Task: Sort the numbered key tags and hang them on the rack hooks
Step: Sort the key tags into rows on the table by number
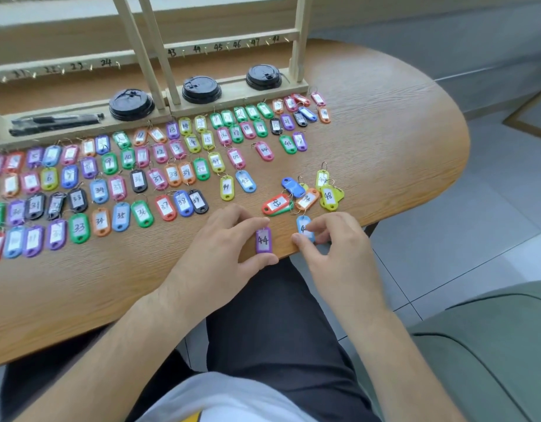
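Pinching one purple tag 44 (264,241) with the left hand (223,242) at the near edge of the table (400,117), and one blue tag (302,225) with the right hand (333,239). Just behind, a small heap of tags (305,196). Farther back, tag rows (141,178) too many to count and three black lids (201,89) on the rack (232,45) base.

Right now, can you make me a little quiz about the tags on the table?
1. True or false: the left hand pinches a purple tag numbered 44.
2. How many black lids sit on the rack base? A two, B three, C five.
3. What colour is the other tag, which the right hand pinches?

Key: 1 true; 2 B; 3 light blue.
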